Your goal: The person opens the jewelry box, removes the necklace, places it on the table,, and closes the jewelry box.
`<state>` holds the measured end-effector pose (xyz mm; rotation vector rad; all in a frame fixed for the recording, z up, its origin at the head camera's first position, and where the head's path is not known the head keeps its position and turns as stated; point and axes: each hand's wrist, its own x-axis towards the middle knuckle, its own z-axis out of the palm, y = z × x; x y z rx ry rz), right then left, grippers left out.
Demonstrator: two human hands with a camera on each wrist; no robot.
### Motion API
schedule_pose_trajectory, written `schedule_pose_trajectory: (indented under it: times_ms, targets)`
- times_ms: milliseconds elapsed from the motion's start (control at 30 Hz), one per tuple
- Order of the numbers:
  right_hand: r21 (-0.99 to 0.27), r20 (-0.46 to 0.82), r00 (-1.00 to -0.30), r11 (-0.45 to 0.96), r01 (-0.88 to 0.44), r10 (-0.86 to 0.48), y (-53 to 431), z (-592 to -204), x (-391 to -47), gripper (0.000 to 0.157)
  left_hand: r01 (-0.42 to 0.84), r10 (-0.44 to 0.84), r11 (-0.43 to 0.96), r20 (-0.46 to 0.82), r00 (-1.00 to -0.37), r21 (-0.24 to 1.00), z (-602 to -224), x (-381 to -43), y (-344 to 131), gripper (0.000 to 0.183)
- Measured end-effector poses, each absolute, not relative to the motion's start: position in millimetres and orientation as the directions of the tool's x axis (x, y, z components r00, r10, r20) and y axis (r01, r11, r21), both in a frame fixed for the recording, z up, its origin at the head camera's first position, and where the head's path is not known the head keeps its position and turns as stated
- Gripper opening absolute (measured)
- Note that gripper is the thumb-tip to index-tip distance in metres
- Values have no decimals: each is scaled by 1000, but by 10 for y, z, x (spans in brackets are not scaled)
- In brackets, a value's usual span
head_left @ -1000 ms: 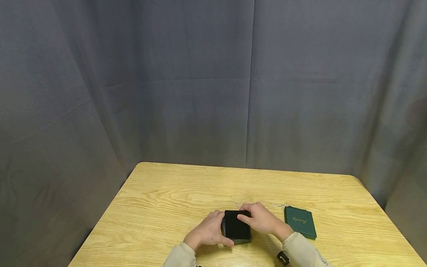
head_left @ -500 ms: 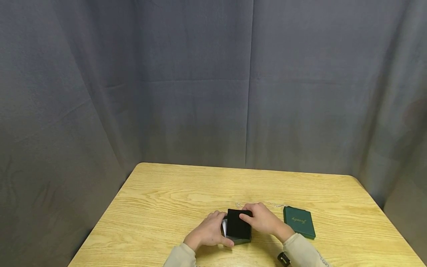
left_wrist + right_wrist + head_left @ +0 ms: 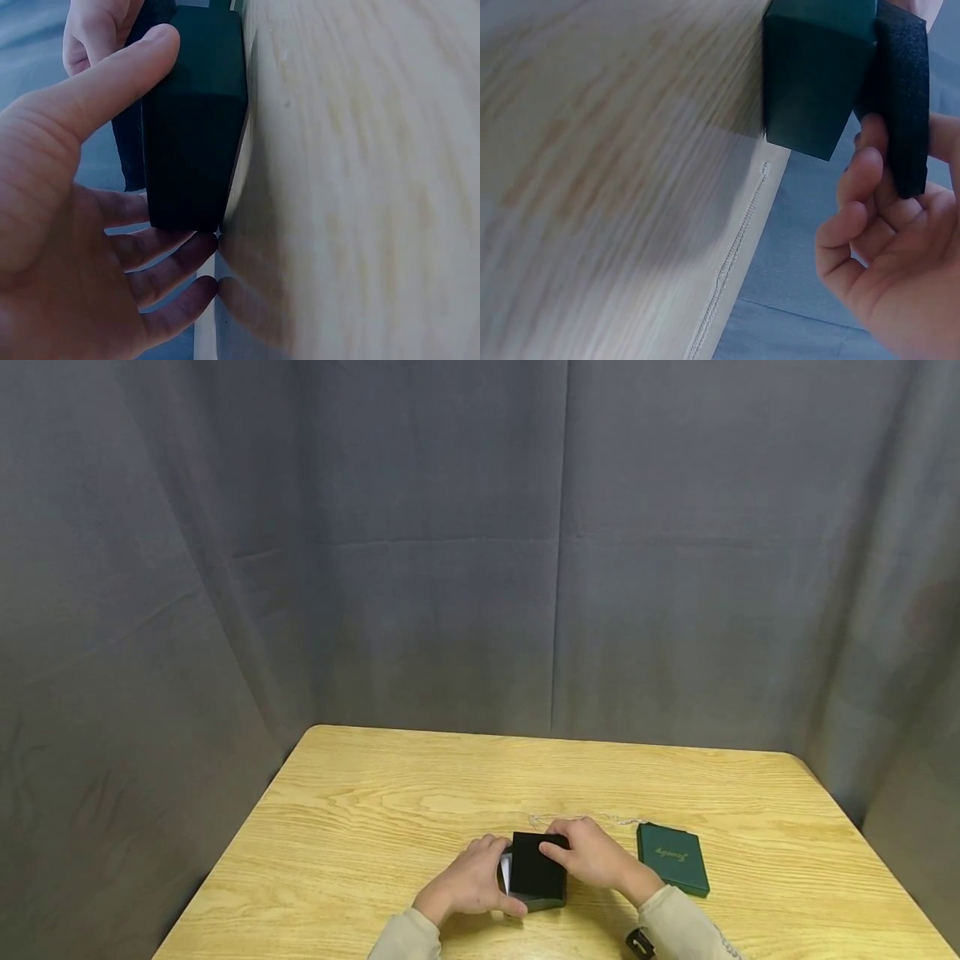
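Observation:
My left hand [image 3: 468,877] grips a small dark green jewelry box base [image 3: 546,903] on the table, thumb at its near side and fingers at the far side. The box [image 3: 196,135] stands upright on its bottom. Between finger and thumb, my right hand [image 3: 592,853] pinches the right edge of a black foam insert [image 3: 537,866]. In the right wrist view the foam insert [image 3: 906,97] is tilted over the open top of the box [image 3: 814,75]. A white strip inside shows along the left; the foam hides the rest of the interior.
Right of my right hand lies a green box lid [image 3: 672,857] with gold lettering. A thin silver chain [image 3: 626,821] stretches over the wooden table [image 3: 420,768] behind my hands, partly hidden by the right one. Grey curtains [image 3: 442,610] hang around the table.
The black foam insert has risen and shifted right over the box, uncovering a white strip at the left. My right hand moved slightly right with it; my left hand stays on the box.

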<state>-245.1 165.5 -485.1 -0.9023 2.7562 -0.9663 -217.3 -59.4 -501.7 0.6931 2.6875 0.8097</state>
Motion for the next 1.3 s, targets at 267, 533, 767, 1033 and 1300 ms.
schedule_pose_trajectory:
  times_ms: [267, 533, 767, 1033, 1300]
  targets:
    - [-616, 95, -821, 615, -493, -562, 1659, -4887, -2459, 19, 349, 498, 734, -113, -860, 582, -5019, -2164, -590, 95]
    - [-624, 116, -819, 601, -500, -562, 1661, -4884, -2453, 19, 371, 505, 745, -104, -857, 554, -4986, -2181, -585, 95]
    - [-641, 97, -814, 589, -492, -573, 1671, -4924, -2425, 20, 359, 504, 733, -108, -857, 578, -5019, -2146, -576, 93]
    - [-651, 67, -828, 605, -459, -556, 1657, -4949, -2398, 19, 374, 515, 729, -98, -852, 574, -5020, -2115, -574, 93]
    - [-629, 63, -827, 621, -468, -559, 1656, -4908, -2429, 18, 352, 507, 732, -122, -853, 582, -4980, -2136, -575, 93]
